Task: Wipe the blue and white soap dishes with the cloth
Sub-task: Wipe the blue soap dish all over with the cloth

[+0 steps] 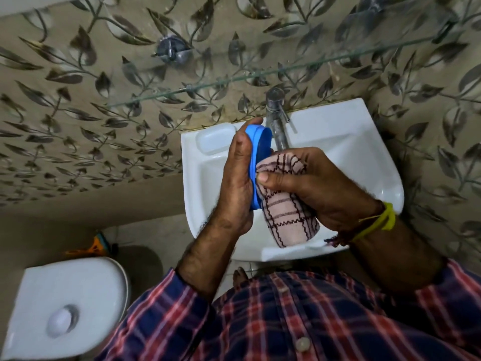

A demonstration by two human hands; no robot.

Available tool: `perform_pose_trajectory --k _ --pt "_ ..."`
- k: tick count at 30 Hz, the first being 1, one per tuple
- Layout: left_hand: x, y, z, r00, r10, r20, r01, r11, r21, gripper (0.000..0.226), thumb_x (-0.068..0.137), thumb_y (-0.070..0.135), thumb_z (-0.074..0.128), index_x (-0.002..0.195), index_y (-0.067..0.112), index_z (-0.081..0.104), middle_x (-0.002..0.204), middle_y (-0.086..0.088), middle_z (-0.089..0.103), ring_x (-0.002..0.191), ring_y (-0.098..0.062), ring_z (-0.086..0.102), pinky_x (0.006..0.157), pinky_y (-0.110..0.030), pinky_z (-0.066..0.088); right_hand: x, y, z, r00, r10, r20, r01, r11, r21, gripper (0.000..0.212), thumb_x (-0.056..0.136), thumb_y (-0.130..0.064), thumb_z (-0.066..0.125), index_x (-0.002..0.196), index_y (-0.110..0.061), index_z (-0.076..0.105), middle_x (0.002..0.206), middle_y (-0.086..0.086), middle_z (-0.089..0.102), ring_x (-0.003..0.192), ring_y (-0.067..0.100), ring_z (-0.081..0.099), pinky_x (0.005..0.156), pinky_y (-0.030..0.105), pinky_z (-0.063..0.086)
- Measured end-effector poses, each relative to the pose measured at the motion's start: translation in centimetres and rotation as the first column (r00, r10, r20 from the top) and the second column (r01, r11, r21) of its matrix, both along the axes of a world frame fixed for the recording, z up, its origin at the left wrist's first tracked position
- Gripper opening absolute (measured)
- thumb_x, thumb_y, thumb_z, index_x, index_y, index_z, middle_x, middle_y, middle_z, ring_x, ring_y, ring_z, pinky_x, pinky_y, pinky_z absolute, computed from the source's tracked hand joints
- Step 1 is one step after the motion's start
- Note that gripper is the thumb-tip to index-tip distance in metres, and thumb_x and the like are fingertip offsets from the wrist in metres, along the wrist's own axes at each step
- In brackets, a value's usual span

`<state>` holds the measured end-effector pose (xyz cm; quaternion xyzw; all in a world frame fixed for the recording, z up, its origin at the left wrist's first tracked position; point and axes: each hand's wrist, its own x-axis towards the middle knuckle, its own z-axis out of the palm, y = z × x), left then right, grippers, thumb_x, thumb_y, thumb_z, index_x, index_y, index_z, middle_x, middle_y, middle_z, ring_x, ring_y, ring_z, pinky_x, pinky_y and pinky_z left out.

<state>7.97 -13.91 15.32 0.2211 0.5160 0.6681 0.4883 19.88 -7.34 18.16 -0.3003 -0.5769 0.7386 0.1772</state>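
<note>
My left hand [235, 178] grips the blue soap dish [259, 144] on its edge, held upright above the white sink [338, 142]. Its open side faces right. My right hand [312, 183] holds a pale cloth [283, 217] with dark checked lines and presses it against the inside of the blue dish. The lower part of the cloth hangs down over the basin. The white soap dish [214, 140] lies on the sink's back left corner, untouched.
A steel tap [277, 118] rises at the back of the sink, just behind the blue dish. A glass shelf [182, 89] runs along the leaf-patterned wall above. A white toilet cistern [65, 303] stands at the lower left.
</note>
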Motion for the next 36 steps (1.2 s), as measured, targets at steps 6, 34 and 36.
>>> perform_pose_trajectory --k 6,34,36 --pt "-0.2 0.3 0.4 0.999 0.042 -0.035 -0.043 0.999 -0.025 0.061 0.092 0.064 0.041 0.141 0.031 0.058 0.129 -0.012 0.065 0.107 -0.021 0.063 0.099 -0.048 0.052 -0.1 -0.1 -0.1 0.999 0.029 0.040 -0.032 0.997 0.074 0.010 0.087 0.000 0.071 0.096 0.003 0.073 0.085 0.019 0.074 0.076 0.024 0.070 0.072 0.037 0.060" --pt "0.0 -0.3 -2.4 0.676 0.151 -0.721 0.150 0.930 0.336 0.106 0.082 0.086 0.044 0.153 0.007 0.035 0.163 -0.029 0.024 0.157 -0.031 0.019 0.125 -0.049 0.023 -0.5 1.3 2.9 0.988 0.151 -0.002 -0.133 0.862 -0.489 0.040 0.092 -0.008 0.053 0.130 0.006 0.051 0.104 0.025 0.058 0.063 0.027 0.066 0.058 0.041 0.057" --pt "-0.3 -0.4 -2.6 0.671 0.175 -0.720 0.104 0.940 0.326 0.102 0.085 0.084 0.041 0.148 0.004 0.044 0.156 -0.029 0.034 0.152 -0.021 0.029 0.120 -0.030 0.031 -0.8 1.2 2.7 0.990 0.137 -0.024 -0.130 0.844 -0.521 0.039 0.094 -0.007 0.051 0.131 0.004 0.051 0.104 0.022 0.061 0.061 0.024 0.068 0.053 0.041 0.059"
